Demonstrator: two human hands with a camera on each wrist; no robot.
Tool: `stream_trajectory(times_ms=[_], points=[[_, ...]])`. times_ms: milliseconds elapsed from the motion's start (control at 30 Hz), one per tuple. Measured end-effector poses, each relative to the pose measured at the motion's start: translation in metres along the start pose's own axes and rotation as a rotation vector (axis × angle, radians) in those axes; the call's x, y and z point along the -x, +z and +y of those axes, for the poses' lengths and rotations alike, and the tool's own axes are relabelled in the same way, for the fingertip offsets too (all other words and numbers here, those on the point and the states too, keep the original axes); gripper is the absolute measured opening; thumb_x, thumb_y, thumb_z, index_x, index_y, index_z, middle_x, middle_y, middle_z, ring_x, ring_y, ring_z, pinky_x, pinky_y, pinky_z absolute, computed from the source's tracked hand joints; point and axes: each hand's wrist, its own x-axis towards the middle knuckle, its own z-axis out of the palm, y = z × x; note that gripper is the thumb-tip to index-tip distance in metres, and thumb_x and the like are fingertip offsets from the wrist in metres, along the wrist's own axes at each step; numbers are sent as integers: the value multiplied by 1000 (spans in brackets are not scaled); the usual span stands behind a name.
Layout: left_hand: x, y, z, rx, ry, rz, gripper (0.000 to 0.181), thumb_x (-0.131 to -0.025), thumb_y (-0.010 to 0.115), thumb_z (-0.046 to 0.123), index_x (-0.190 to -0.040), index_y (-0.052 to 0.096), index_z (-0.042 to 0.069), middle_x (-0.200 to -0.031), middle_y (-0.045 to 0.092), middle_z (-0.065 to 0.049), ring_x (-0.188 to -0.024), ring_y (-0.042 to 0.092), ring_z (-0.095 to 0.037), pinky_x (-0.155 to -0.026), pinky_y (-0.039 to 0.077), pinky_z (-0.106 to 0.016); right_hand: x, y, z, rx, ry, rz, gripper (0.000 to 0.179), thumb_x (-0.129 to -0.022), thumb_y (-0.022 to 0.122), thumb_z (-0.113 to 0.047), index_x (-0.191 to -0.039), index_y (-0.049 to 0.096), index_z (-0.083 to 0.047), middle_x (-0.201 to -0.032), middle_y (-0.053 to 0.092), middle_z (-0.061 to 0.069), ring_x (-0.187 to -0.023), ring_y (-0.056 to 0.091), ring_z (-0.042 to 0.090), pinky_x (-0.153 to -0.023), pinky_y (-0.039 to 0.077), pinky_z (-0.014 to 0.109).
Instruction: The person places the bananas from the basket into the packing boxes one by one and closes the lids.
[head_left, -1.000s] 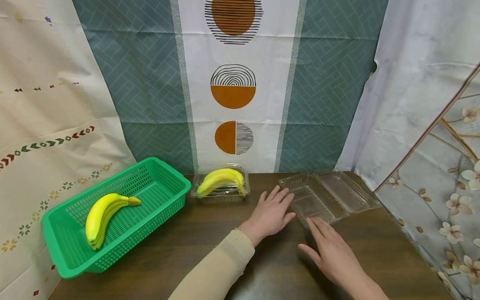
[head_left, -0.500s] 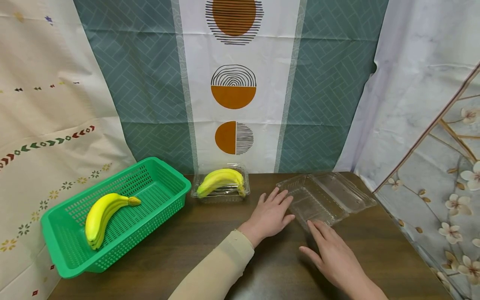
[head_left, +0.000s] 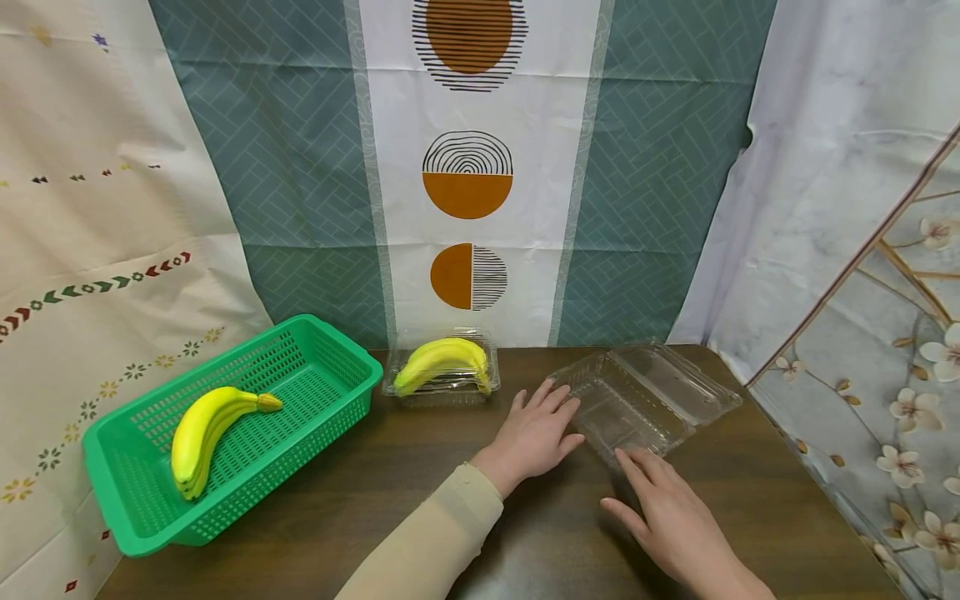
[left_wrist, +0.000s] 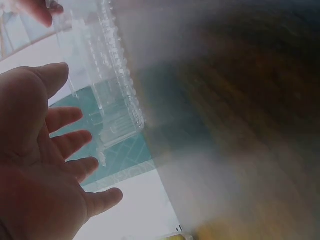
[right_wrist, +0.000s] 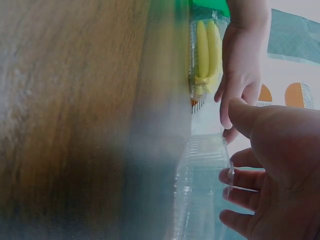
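Toward the right of the surface, a clear plastic container sits with its lid swung out to the far right, and both of the person's hands are at it. The left hand, coming from a pale sleeve, has its fingers spread and released, the tips at the container's left side. The right hand reaches in from the near right; its fingers are extended and released too, with the tips at the near edge and the thumb held apart. Neither hand is clenched, and from here I cannot tell how firmly either one touches the plastic.

Farther back, left of that container, stands a second clear box, its lid closed over yellow bananas. Well off to the left, a green basket lies at a slant, with a yellow bunch inside, stem end pointing right. Behind it all hangs a green and white cloth printed with orange circles; a flowered cloth hangs at the right.
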Motion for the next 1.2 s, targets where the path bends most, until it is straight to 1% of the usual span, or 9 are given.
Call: stream_trajectory(times_ms=[233,433,600,800,1200], points=[[6,2,-5,5,-4,-15,62,-115,52,55,-168,49,23,-177,38,-3,-166,28,-28,-127,33,-62,2,-1,-1,1,12,-7,71,-100,83,-42,-154,63,0,-145,63,15,-131,63,38,-102,57,58],[12,2,-7,23,-6,-28,63,-115,52,55,-169,48,24,-178,36,-2,-167,26,-28,-128,31,-63,3,-2,-2,-6,40,-27,70,-102,82,-43,-155,63,-2,-144,63,13,-131,63,38,-100,58,59],[16,1,-8,28,-2,-18,63,-115,53,56,-168,49,24,-178,37,-3,-167,26,-29,-127,30,-64,4,-3,-3,-15,66,-48,68,-103,79,-46,-154,64,-3,-144,64,14,-130,63,38,-98,58,59],[23,1,-7,30,-3,-11,62,-115,54,55,-168,50,24,-178,37,-3,-167,26,-29,-128,30,-64,5,-4,-3,-20,93,-48,65,-103,80,-46,-151,67,-4,-142,65,14,-130,63,37,-95,59,60],[33,1,-9,30,3,-5,60,-114,56,55,-165,54,25,-177,37,-4,-167,25,-30,-127,30,-65,5,-5,-3,-47,115,-57,55,-103,78,-47,-142,72,-9,-139,65,13,-129,64,37,-93,59,61]])
